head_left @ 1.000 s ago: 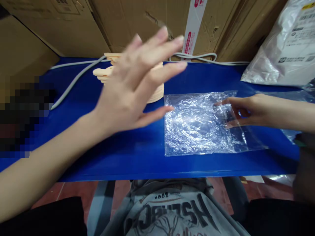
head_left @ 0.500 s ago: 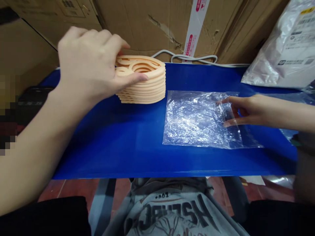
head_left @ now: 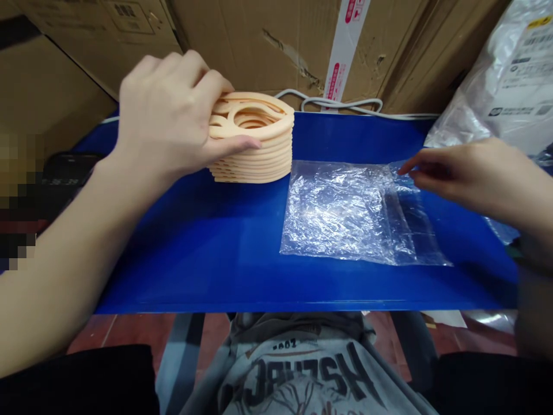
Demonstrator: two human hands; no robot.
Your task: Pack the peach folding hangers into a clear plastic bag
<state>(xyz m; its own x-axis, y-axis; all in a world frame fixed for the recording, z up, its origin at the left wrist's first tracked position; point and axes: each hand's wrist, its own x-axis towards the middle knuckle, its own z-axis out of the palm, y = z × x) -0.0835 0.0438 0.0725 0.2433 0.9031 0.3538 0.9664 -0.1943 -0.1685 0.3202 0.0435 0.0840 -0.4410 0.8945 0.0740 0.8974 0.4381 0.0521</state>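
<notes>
A stack of flat peach-coloured plastic pieces with curved cut-outs (head_left: 259,144) stands on the blue table top (head_left: 207,248). My left hand (head_left: 173,115) grips the stack's left side, fingers curled over its top and thumb along the front edge. A crinkled clear plastic bag (head_left: 345,210) lies flat to the right of the stack. My right hand (head_left: 470,173) hovers at the bag's far right corner, thumb and forefinger close together at the bag's open edge; whether they pinch it is unclear.
Cardboard boxes (head_left: 268,40) stand behind the table. A grey cable (head_left: 341,105) runs along the back edge. A large white plastic bag with labels (head_left: 505,86) lies at the right. A dark object (head_left: 64,170) sits at the left edge.
My left hand swung left from mid-air and closed on the stack of peach pieces. My right hand lifted off the bag's surface and drew back to its right corner.
</notes>
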